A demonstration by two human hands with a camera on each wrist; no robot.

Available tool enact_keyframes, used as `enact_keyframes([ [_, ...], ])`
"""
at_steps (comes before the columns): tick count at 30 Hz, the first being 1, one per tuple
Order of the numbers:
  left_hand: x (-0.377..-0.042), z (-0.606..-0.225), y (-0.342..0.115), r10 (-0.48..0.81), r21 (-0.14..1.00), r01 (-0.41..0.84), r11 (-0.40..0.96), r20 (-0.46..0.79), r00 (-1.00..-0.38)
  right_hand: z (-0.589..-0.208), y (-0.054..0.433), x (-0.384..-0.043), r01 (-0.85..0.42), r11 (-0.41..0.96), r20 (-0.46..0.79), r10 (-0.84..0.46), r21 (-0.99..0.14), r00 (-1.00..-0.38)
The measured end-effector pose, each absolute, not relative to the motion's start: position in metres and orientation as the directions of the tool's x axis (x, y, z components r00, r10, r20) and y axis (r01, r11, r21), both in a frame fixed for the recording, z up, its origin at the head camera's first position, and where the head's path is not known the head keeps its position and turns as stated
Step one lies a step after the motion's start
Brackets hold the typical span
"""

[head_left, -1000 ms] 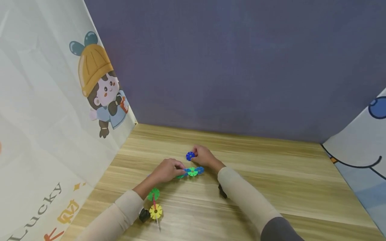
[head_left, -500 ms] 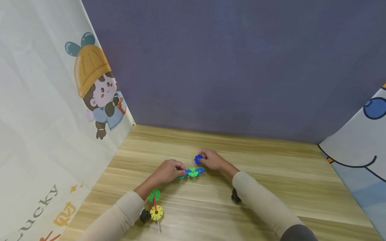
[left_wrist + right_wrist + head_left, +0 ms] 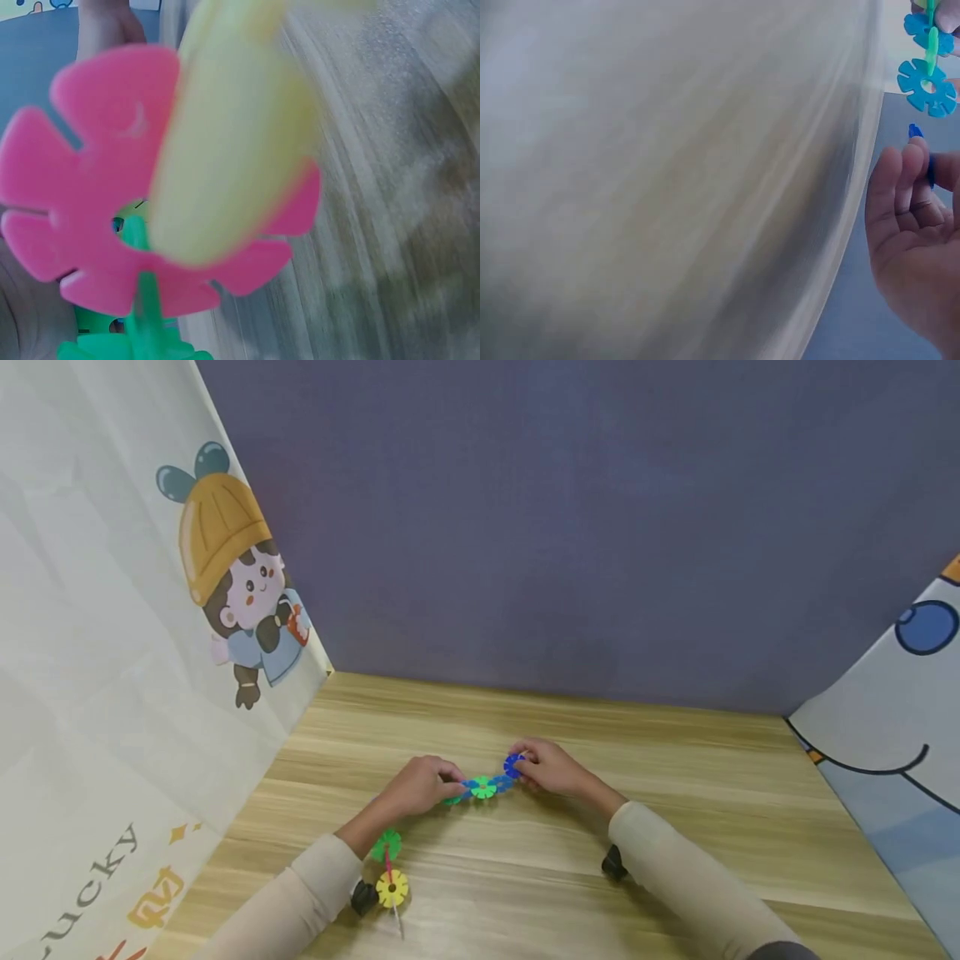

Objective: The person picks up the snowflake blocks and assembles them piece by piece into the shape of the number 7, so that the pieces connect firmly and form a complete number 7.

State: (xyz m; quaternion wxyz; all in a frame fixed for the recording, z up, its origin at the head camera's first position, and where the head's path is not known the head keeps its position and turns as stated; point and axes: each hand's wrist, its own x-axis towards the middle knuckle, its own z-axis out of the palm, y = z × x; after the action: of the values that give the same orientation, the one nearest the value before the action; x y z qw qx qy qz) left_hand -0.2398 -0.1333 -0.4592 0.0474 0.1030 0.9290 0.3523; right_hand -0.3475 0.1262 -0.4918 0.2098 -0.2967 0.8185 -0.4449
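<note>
My left hand (image 3: 420,783) pinches a chain of slotted plastic flower discs near its far end. Beyond the fingertips show a bright green disc (image 3: 483,787) and a light blue disc (image 3: 502,784). The near part curves below the wrist, with a green disc (image 3: 387,845) and a yellow disc (image 3: 392,888). Large in the left wrist view are a pink disc (image 3: 97,176) and a blurred yellow disc (image 3: 232,150). My right hand (image 3: 557,767) pinches a dark blue disc (image 3: 513,766) between thumb and fingers, close to the chain's light blue end. That blue disc is mostly hidden by fingers in the right wrist view.
The wood-grain table (image 3: 675,802) lies under both hands. A dark blue-grey panel (image 3: 570,527) stands at the back. Printed white sheets (image 3: 90,635) close off the left and right sides. Dark wrist devices (image 3: 614,863) sit at both forearms.
My right hand has carried the dark blue disc rightward and slightly nearer, from above the chain to beside its light blue end. My left hand keeps its grip nearly in place.
</note>
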Motion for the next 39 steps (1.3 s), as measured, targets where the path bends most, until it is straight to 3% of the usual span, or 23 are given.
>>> enact_keyframes([
  [21,-0.244,-0.462,-0.127,0.214,0.675,0.164,0.719,0.009,-0.977,-0.499,0.151,-0.332,-0.038,0.336,-0.195,-0.631,-0.941,-0.751],
  [39,-0.245,-0.457,-0.118,0.218,0.654,0.209,0.727,0.068,-0.973,-0.496,0.154,-0.328,0.049,0.25,-0.202,-0.634,-0.967,-0.746],
])
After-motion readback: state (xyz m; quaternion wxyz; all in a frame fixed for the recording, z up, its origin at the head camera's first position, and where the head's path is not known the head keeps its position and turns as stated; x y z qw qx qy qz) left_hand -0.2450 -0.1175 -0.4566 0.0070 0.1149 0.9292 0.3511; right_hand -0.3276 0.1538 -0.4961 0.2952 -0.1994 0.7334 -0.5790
